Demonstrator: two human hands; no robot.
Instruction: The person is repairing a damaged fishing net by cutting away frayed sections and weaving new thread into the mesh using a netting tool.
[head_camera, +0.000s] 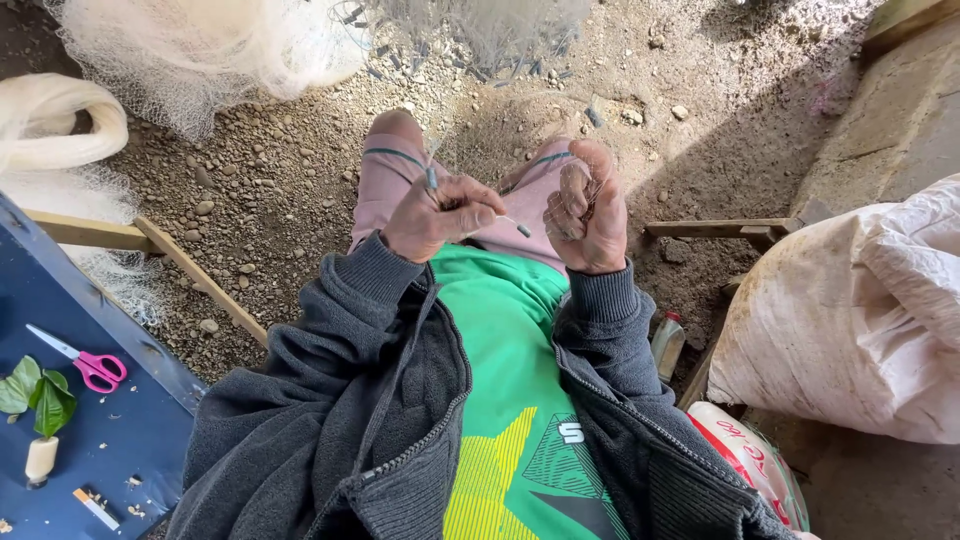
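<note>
While the left hand (437, 215) pinches a small netting needle (516, 226), the right hand (587, 210) grips fine net mesh (575, 175) above the knees: mid-knot, seemingly; steady tension looks needed next.

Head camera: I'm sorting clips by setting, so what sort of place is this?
Probably an outdoor net-mending spot: gravel ground, heaped white fishing net, and both hands working fine line.

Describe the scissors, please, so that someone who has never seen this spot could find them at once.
Look to the blue board at the lower left, beside the person's grey jacket sleeve. Near its left edge lie the scissors, above a sprig of green leaves. Their bright pink handles and pale blades set them apart from the leaves and small scraps nearby.
</note>
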